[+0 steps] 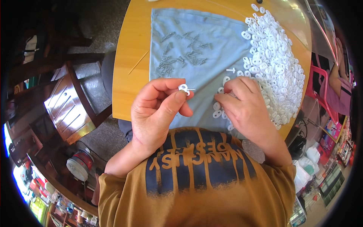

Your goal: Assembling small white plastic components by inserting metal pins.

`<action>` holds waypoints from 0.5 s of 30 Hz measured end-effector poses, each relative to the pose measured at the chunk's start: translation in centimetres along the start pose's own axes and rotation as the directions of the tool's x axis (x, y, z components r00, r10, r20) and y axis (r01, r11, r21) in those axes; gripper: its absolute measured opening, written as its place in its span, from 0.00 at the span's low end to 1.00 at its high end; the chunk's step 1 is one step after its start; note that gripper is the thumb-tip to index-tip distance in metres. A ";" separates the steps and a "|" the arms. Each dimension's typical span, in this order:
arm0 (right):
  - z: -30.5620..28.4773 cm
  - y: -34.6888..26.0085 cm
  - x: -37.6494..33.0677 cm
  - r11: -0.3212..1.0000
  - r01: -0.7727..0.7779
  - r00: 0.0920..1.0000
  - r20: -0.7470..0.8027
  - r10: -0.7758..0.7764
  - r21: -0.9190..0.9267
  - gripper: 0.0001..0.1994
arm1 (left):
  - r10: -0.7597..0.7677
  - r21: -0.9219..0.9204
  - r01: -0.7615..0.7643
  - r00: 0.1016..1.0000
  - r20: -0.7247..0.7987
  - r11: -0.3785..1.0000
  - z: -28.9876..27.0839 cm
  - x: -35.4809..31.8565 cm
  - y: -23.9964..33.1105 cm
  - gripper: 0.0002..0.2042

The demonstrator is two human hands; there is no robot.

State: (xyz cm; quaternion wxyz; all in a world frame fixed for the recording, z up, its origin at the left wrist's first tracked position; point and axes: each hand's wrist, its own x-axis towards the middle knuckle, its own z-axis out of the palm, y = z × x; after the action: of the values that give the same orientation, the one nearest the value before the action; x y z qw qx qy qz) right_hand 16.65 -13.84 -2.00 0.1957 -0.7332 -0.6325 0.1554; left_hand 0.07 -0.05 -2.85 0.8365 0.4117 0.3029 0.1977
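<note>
My left hand (159, 111) pinches a small white plastic clip with a metal screw (184, 89) through it, held between thumb and fingers above a grey-blue cloth (189, 56). My right hand (244, 104) rests on the cloth with fingertips down among loose white clips (218, 109) at the edge of a big heap of white plastic clips (274, 64). A scatter of small metal screws (181, 55) lies on the cloth beyond my left hand. A single screw-fitted clip (231, 70) lies just past my right hand.
The cloth covers a round wooden table (130, 60). A thin wooden stick (138, 62) lies on the bare table left of the cloth. A wooden chair (72, 106) stands to the left. Another person in pink (340, 83) sits at the right on a pink chair.
</note>
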 end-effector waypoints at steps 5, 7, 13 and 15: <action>-0.2 0.0 -0.2 0.999 -0.030 0.999 -0.029 0.030 -0.016 0.12 | 0.002 -0.005 -0.002 1.000 -0.023 1.000 0.1 -0.2 0.0 0.10; -0.3 0.0 -0.3 0.999 -0.013 1.000 -0.023 0.012 -0.050 0.12 | 0.002 -0.003 -0.002 1.000 -0.016 1.000 0.0 -0.3 0.0 0.10; -0.2 -0.2 -0.6 1.000 -0.003 1.000 -0.031 0.003 -0.010 0.12 | 0.000 0.005 0.000 1.000 -0.012 1.000 0.1 -0.4 0.2 0.10; -0.3 -0.4 -0.6 1.000 -0.010 0.998 -0.062 0.012 0.030 0.11 | 0.009 0.016 -0.009 1.000 -0.013 1.000 0.2 -0.5 0.3 0.10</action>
State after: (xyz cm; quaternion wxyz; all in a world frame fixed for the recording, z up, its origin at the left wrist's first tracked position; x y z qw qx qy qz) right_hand 16.35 -14.41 -1.53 0.2250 -0.7382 -0.6197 0.1430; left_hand -0.17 -0.27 -2.34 0.8303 0.4181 0.3083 0.2018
